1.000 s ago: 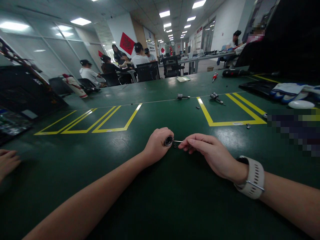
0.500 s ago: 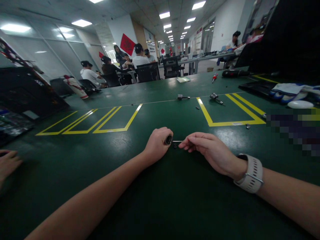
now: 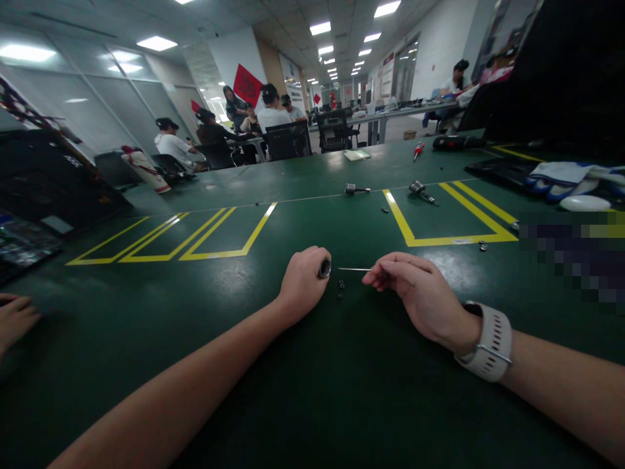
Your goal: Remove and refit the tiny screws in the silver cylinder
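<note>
My left hand (image 3: 303,285) is wrapped round a dark metal cylinder (image 3: 325,268), whose round hollow end faces right; the rest of it is hidden in the fist. In a pinch, my right hand (image 3: 410,286) holds a thin metal rod (image 3: 354,269), its tip pointing left at the cylinder's opening with a small gap between them. The rod's other end is hidden by the fingers. On the green table just below the rod lie several small dark ring-like parts (image 3: 341,285).
Two metal parts with thin shafts, one left (image 3: 356,189) and one right (image 3: 420,191), lie farther back. Yellow tape (image 3: 407,228) marks the table. A red-handled tool (image 3: 418,152), white-and-blue gloves (image 3: 561,179) and small metal pieces (image 3: 483,246) are to the right. Another person's hand (image 3: 17,319) rests far left.
The rod has drawn back right, out of the cylinder's opening, along with my right hand. One more small dark part now shows on the table below the rod. My left hand moved slightly left.
</note>
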{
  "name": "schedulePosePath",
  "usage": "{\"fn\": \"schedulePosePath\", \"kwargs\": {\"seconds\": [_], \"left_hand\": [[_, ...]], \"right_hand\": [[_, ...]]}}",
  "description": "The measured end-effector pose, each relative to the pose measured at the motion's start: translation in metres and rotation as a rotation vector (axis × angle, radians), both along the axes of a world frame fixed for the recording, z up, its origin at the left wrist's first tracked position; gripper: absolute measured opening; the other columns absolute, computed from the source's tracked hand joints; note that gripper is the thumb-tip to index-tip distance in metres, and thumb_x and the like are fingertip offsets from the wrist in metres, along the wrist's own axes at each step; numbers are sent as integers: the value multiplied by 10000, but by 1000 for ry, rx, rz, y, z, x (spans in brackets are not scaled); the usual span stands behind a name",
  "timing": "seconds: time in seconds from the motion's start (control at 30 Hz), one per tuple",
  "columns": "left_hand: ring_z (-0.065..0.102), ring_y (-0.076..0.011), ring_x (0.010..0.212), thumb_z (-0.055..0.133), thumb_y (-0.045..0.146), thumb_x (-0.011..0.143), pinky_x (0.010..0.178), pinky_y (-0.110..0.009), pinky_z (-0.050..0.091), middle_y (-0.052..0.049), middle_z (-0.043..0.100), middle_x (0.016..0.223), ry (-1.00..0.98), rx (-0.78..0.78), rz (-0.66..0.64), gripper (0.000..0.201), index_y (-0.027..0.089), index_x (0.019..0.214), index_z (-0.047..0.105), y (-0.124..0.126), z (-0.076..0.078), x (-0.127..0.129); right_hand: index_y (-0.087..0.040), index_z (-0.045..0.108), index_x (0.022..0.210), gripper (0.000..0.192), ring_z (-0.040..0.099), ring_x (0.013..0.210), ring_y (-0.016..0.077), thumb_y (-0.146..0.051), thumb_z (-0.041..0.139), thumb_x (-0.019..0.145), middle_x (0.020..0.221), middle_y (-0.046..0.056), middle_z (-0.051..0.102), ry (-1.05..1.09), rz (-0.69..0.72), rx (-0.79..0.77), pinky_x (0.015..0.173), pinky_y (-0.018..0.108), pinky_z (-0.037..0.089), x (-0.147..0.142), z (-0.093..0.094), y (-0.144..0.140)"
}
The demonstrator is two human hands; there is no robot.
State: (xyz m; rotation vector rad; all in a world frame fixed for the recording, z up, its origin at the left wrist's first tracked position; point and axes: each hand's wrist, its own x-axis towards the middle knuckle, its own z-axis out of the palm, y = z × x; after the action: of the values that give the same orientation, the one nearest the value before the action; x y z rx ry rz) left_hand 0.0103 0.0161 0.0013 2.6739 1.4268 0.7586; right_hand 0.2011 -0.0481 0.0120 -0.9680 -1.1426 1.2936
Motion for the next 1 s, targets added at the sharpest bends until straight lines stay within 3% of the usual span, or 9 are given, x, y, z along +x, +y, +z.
{"fn": "schedulePosePath", "kwargs": {"seconds": [0.2,0.3,0.53,0.67,0.83,0.97,1.0], "left_hand": [[480,-138,638,559,198,771,588,-267,376,13,500,698,-200,19,135,95,180,735,472,1,-1,0],[481,-145,688,572,218,772,632,-279,394,-4,500,757,-222,77,143,116,167,812,476,-3,1,2],[481,-164,750,499,292,854,694,-310,404,-36,505,836,-300,208,144,142,161,902,473,-6,-1,3],[486,-165,750,478,341,869,700,-308,408,-33,506,837,-342,269,154,177,172,919,465,-5,-3,2],[512,-193,822,473,407,868,765,-338,403,-50,554,855,-377,358,204,240,173,920,488,-5,0,-3],[512,-223,852,488,438,854,777,-363,387,-69,608,863,-324,353,252,279,168,906,533,-11,11,-10],[509,-225,850,490,437,853,777,-364,385,-70,615,860,-309,342,244,281,166,902,541,-14,15,-12]], "right_hand": [[-182,621,853,164,595,872,212,-317,545,802,927,69,648,-248,-57,31,779,404,470,0,-3,2],[-188,612,928,156,580,938,222,-272,571,803,1007,67,631,-400,-47,52,850,434,442,-3,-2,1],[-179,516,1067,210,540,1102,233,-151,429,878,1133,108,588,-674,11,119,947,443,400,-17,-5,5],[-152,489,1106,229,547,1098,254,-155,442,882,1148,145,575,-773,128,158,912,460,433,-30,-6,12],[-164,516,1056,189,598,1010,243,-145,446,882,1072,118,622,-831,325,285,894,482,459,-45,0,3],[-203,557,989,258,533,1161,185,-28,509,805,1143,45,633,-836,520,433,1070,417,320,-37,2,-28],[-194,551,1001,280,474,1230,184,-14,519,790,1200,53,612,-846,620,537,1088,404,297,-31,3,-37]]}}
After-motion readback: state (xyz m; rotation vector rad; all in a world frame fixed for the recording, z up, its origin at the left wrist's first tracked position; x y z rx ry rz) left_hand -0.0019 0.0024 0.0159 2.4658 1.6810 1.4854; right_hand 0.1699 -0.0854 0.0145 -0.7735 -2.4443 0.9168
